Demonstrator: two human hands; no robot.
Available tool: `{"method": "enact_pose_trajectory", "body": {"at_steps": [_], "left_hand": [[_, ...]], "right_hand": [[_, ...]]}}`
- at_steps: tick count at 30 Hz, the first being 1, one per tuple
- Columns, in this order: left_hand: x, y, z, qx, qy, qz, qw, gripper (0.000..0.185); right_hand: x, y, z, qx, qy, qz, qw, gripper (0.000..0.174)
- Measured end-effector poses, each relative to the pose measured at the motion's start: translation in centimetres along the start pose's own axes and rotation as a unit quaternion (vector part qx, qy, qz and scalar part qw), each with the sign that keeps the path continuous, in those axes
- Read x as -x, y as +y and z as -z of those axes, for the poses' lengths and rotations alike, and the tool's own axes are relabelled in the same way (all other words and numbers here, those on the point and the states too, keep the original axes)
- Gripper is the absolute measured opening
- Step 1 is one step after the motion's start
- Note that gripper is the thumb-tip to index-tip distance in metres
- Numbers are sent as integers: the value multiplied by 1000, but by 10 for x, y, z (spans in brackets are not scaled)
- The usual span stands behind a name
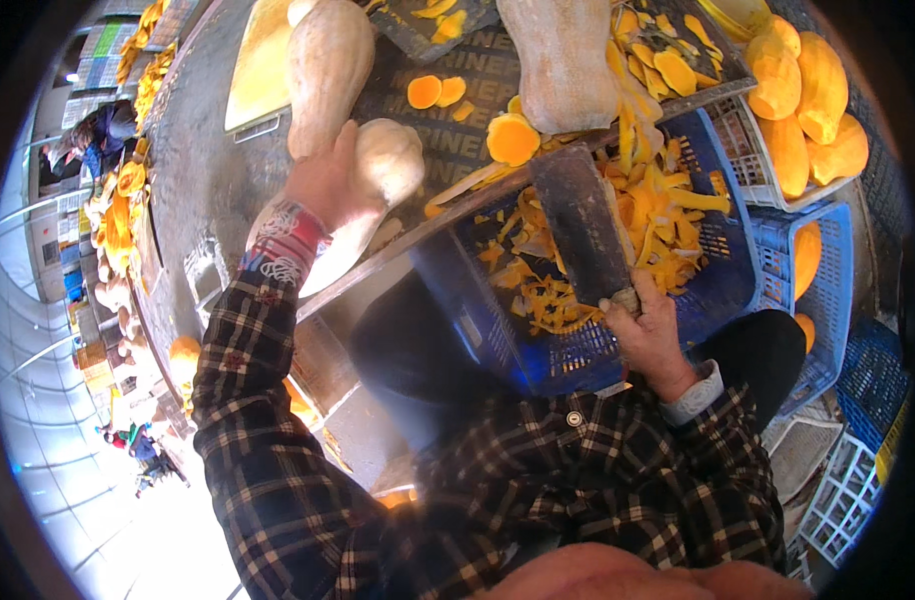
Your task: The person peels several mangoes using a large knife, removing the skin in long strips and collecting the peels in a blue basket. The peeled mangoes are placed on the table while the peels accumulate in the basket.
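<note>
My right hand [645, 330] grips the short handle of a broad cleaver [577, 217], its dark blade slanting over a blue plastic crate [735, 255] of orange peelings [652, 225]. On the table, my left hand [330, 180] is around a pale butternut squash [388, 161] and covers part of it. A longer tan squash [330, 67] lies just beyond that hand. Another large unpeeled squash [566, 67] rests farther right, near the table's wooden edge [465, 202]. Cut orange slices [513, 139] lie between these squashes.
A yellow cutting board [261, 67] lies at the far left of the table. Peeled squashes [821, 86] fill a white crate at right, with a light-blue crate [840, 292] below. My knees flank the peelings crate. Other people [105, 139] are at left.
</note>
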State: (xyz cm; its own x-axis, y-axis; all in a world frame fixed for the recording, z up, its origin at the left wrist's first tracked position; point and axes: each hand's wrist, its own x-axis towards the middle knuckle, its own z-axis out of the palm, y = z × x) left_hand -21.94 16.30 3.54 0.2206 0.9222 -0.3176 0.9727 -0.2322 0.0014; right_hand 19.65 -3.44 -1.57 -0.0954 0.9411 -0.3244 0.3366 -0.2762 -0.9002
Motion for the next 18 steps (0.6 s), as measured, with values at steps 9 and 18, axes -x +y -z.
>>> {"method": "enact_pose_trajectory", "body": {"at_steps": [9, 18], "left_hand": [[-23, 4, -6, -8, -12, 10, 1000, 104], [-22, 8, -6, -31, 2, 8, 999, 114]], "right_hand": [[-79, -69, -31, 56, 12, 148, 987, 43], [-157, -112, -108, 241, 11, 189, 952, 56]]}}
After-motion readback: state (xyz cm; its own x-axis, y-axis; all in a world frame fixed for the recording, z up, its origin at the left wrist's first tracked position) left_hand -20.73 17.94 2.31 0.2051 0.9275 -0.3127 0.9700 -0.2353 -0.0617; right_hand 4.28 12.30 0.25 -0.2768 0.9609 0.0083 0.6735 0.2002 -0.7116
